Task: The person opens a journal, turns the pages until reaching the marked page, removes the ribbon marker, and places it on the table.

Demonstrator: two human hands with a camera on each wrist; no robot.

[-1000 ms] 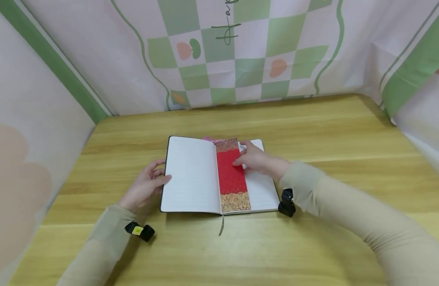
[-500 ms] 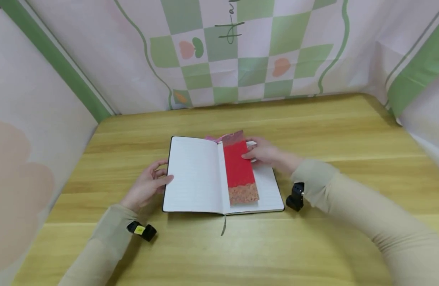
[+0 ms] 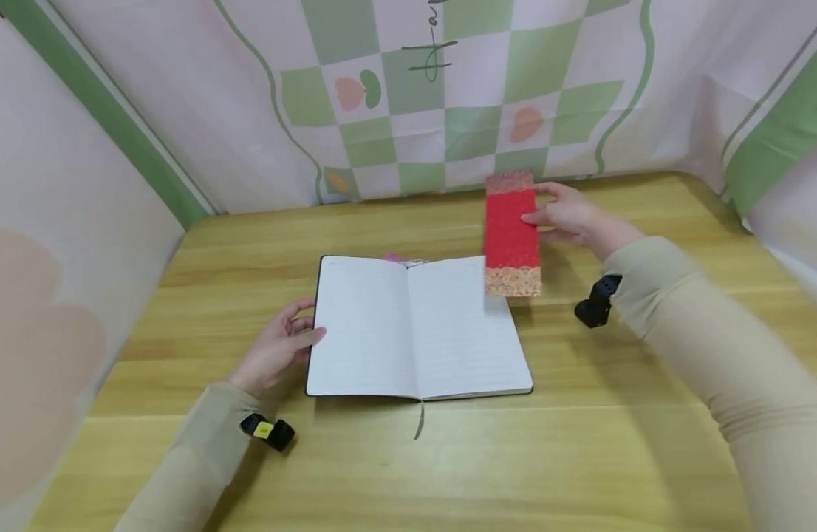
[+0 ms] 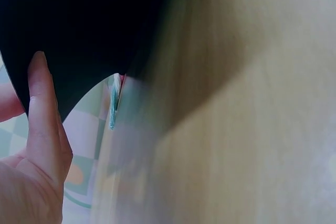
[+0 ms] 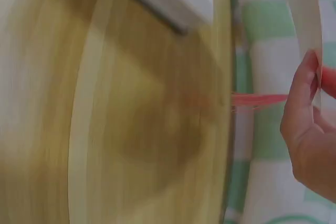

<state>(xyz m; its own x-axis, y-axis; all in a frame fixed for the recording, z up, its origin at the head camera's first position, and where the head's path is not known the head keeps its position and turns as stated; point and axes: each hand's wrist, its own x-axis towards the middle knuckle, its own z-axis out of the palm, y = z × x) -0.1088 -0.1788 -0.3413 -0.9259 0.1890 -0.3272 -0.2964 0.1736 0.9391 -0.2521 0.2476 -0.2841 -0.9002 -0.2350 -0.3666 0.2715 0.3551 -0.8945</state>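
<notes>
An open notebook (image 3: 365, 325) with a dark cover and pale, lined pages lies at the middle of the table. My left hand (image 3: 282, 347) grips its left edge, thumb over the page and fingers behind the cover. In the left wrist view the dark cover (image 4: 79, 19) is lifted off the table. My right hand (image 3: 571, 214) pinches a long red bookmark (image 3: 511, 229) with patterned gold ends by its right edge. It is held up beyond the notebook's far right corner. A pinkish-red strand (image 5: 257, 99) trails by this hand in the right wrist view.
A small pink thing (image 3: 392, 258) peeks out behind the notebook's far edge. From the near edge hangs a grey ribbon (image 3: 419, 421). The wooden table (image 3: 501, 465) is bordered at the back and sides by printed cloth (image 3: 415, 133).
My right hand has lifted the bookmark off the right page and carried it away and to the right. My left hand keeps its hold on the notebook.
</notes>
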